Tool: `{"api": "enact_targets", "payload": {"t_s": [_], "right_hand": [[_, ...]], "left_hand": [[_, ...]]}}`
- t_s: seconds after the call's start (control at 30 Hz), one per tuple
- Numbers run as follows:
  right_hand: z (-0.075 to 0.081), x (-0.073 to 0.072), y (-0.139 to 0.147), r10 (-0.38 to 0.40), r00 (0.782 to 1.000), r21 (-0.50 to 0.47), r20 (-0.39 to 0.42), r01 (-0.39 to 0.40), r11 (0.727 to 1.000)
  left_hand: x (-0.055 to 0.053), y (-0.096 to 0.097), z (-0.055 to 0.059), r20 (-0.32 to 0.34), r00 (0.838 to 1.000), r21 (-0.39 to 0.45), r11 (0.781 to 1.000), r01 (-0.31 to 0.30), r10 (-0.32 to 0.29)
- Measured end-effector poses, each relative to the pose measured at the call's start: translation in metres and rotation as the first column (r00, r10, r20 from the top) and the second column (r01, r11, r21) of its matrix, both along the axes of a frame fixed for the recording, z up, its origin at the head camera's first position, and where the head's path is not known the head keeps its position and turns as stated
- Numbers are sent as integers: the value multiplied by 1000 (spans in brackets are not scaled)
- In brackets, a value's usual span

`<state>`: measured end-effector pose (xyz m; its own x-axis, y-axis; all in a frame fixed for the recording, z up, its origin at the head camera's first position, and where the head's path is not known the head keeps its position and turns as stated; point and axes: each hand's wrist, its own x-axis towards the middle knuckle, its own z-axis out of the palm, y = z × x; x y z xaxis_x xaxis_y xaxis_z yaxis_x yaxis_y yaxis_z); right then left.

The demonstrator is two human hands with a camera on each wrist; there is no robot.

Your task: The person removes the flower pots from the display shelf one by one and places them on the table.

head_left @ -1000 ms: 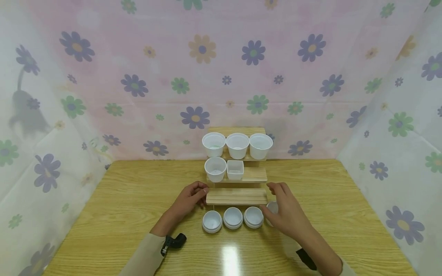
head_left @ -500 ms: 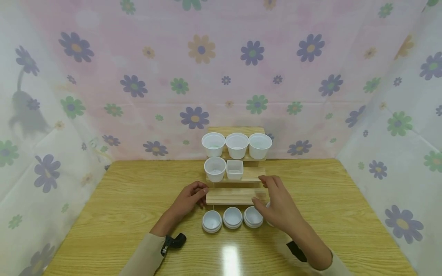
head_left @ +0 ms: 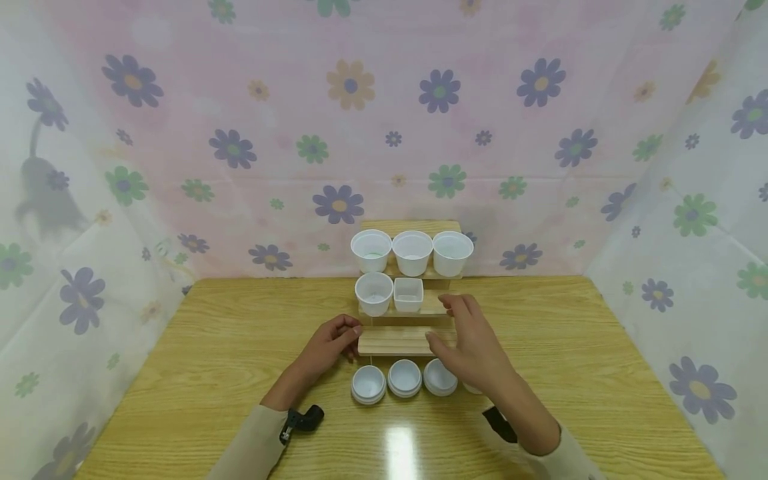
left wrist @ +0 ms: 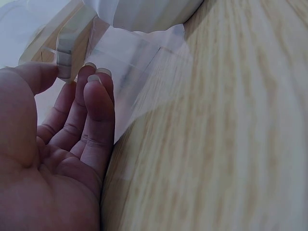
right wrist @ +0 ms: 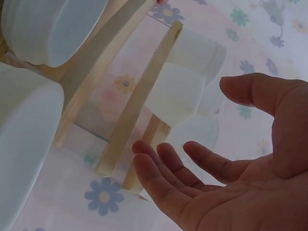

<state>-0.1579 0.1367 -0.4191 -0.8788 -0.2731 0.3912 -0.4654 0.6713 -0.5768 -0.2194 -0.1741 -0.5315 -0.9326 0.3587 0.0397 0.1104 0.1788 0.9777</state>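
Observation:
A stepped display stand with wooden shelves and clear sides stands mid-table. My left hand [head_left: 327, 347] holds the left end of its lowest shelf [head_left: 408, 343]. In the left wrist view, the thumb lies against the board's end [left wrist: 72, 43] with curled fingers below. My right hand [head_left: 477, 343] reaches over the stand's right side, fingers loosely spread, holding nothing. It is nearest the bare right part of the middle shelf [head_left: 437, 303], beside a square white cup [head_left: 409, 295]. Left of that stands a round white cup [head_left: 375, 295]. In the right wrist view, the square cup [right wrist: 178, 91] appears beyond the fingers.
Three round white cups, the middle one [head_left: 412, 254] among them, fill the top shelf. Several low white tubs, one [head_left: 405, 379] near the centre, line the wooden table [head_left: 240, 373] before the stand. My right hand mostly hides the rightmost. A flowered cloth [head_left: 384, 153] hangs behind.
My right hand has moved left and slightly up, from the stand's right edge to over the lower and middle shelves. The left hand has stayed put.

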Motion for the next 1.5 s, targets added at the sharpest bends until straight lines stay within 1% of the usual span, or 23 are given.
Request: {"api": "enact_targets", "payload": {"t_s": [0.1,0.43,0.73,0.97,1.17,1.33,1.5], "right_hand": [[1,-3,-2,-10,1000,-1,10,10,1000],[5,-10,-9,-40,996,-33,81,43,999],[2,-20,-13,-37,991,-65,127,45,997],[-1,-25,-14,-28,995,-92,99,37,995],[-1,-29,-15,-25,994,-135,104,39,990],[-3,-33,-19,-7,997,-177,71,20,984],[-4,-37,-22,24,998,-194,57,-13,981]], "left_hand": [[0,0,0,2,1000,-4,1000,-1,1],[-1,0,-1,9,1000,6,1000,-8,8],[0,0,-1,12,1000,9,1000,-2,2],[-1,-1,0,1,1000,4,1000,3,-3],[-3,-2,0,8,1000,10,1000,0,0],[-2,-2,-1,11,1000,9,1000,1,-1],[-2,-1,-2,12,1000,13,1000,5,-5]]}}
